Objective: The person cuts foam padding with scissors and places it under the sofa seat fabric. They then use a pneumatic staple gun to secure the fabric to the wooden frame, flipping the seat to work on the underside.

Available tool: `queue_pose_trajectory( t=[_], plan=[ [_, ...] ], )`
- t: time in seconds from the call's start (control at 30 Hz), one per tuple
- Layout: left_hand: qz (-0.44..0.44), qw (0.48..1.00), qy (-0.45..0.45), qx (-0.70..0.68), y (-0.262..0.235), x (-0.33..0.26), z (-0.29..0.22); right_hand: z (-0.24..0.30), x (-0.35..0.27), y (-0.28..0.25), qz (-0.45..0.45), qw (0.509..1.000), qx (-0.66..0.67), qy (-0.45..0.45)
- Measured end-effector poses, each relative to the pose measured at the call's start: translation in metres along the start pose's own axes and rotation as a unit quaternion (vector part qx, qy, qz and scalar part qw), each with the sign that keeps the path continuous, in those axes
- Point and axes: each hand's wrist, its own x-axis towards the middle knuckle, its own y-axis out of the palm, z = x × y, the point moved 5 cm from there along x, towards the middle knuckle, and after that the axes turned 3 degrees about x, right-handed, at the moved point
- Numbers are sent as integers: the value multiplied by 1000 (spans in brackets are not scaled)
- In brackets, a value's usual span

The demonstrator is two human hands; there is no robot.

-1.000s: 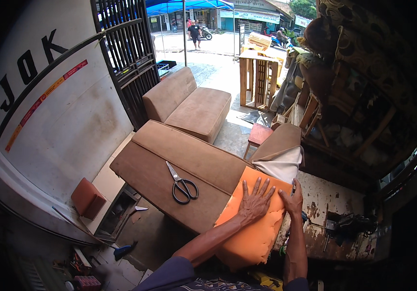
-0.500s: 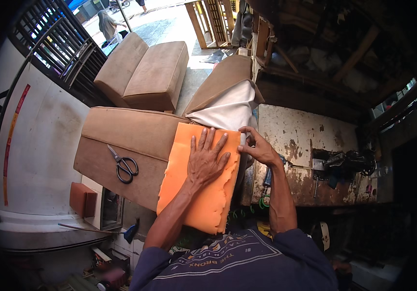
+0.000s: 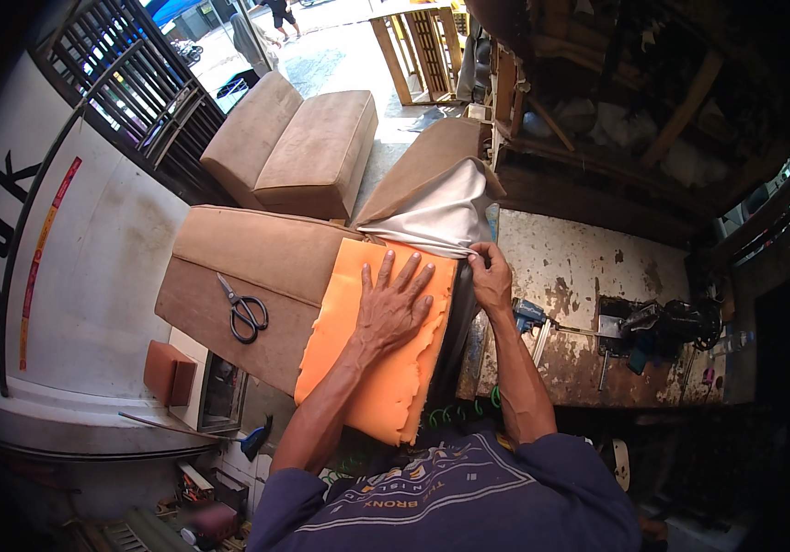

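Left hand flat on the orange foam pad, fingers spread wide, palm pressing near the pad's upper edge. Foam pad lying over the right end of the brown seat cushion, its ragged lower edge hanging past the cushion's near side toward the body. Right hand just beside the pad's upper right corner, fingers pinched narrow on the edge of the white lining cloth, thumb and fingertips closed on the fabric. Cloth lifted in a fold, spilling from under the brown cover flap that rises behind the pad. Black-handled scissors lying shut on the left half of the cushion, well apart from both hands, blades pointing toward the far left corner.

Worn white bench to the right of the cushion, touching or nearly touching the right forearm; which, cannot tell. Dark tools in a heap near the bench's right end. Second brown seat farther off, beyond the cushion's far edge. Small orange block below the cushion's left near corner, on a lower ledge. Black metal gate at upper left.
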Motion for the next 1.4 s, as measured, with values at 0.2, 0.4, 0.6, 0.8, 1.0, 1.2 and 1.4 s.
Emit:
queue_pose_trajectory(
  t=[0.2,0.4,0.6,0.8,1.0,1.2,1.4],
  plan=[
    [21,1000,0,-16,0,1,-3,-25,27,-13,-48,994,25,96],
    [0,1000,3,4,-5,1,-3,-94,-29,-69,-59,972,-159,160],
    [31,1000,-1,2,-8,0,-2,-166,-130,-102,-42,827,-475,299],
    [24,1000,-4,-14,-6,-2,-2,-187,-108,-102,-41,818,-397,415],
    [22,999,-7,-24,0,-1,0,-166,-98,-132,-84,849,-317,415],
    [18,999,-12,-29,1,1,2,-14,-75,-125,11,964,-7,266],
    [9,997,-35,-74,-1,2,4,157,-45,-64,227,943,-199,140]
  ],
)
